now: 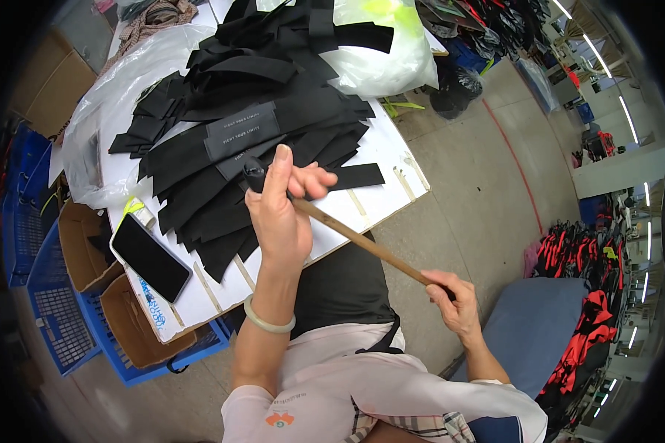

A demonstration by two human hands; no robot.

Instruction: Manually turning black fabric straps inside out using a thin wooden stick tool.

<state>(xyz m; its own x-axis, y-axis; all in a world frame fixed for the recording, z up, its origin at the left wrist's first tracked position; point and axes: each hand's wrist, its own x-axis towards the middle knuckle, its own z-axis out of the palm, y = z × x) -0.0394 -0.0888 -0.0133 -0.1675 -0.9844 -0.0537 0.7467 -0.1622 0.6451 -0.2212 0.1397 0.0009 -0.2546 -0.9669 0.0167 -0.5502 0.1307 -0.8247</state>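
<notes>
A thin wooden stick (369,246) slants across in front of my body, from the table's edge down to the right. My right hand (454,301) is closed round its lower end. Near the upper end, my left hand (282,214) has its thumb raised and its fingers curled about the stick. A dark, rounded black piece (255,174) sticks out beyond that hand; whether it is fabric over the stick's tip I cannot tell. Just behind the left hand lies a fanned pile of flat black fabric strips (199,159), some with grey printed patches (242,133).
The pile covers much of a white table (414,181). A black-screened phone (151,257) lies at its left edge. Clear plastic bags (384,66) flank the strips. Blue crates (59,303) and cardboard boxes (125,325) stand at left. At right is a grey-blue covered stack (532,325).
</notes>
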